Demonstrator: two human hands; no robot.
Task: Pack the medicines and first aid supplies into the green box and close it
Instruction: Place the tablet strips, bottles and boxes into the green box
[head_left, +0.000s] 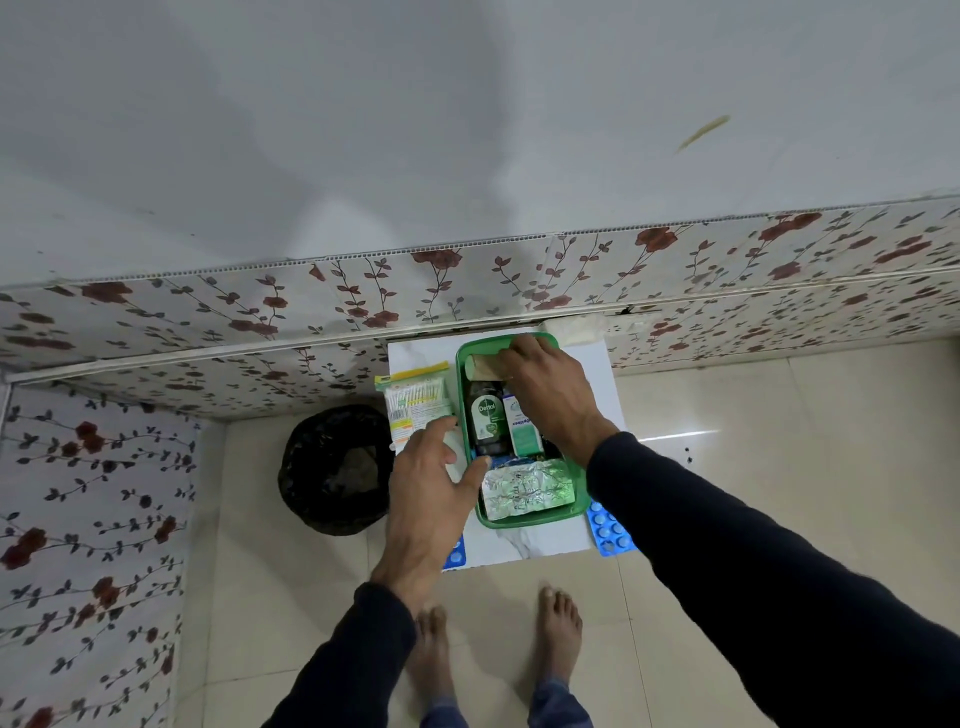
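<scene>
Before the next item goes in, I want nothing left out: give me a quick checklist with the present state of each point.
1. Green box open: ok.
2. Bandage roll inside the box, right hand on it: ok.
3. Dettol bottle lying inside: ok.
4. Cotton swab pack packed: not ok, beside the box.
5. Blue blister pack packed: not ok, outside.
6. Left hand free, at the box's edge: ok.
</scene>
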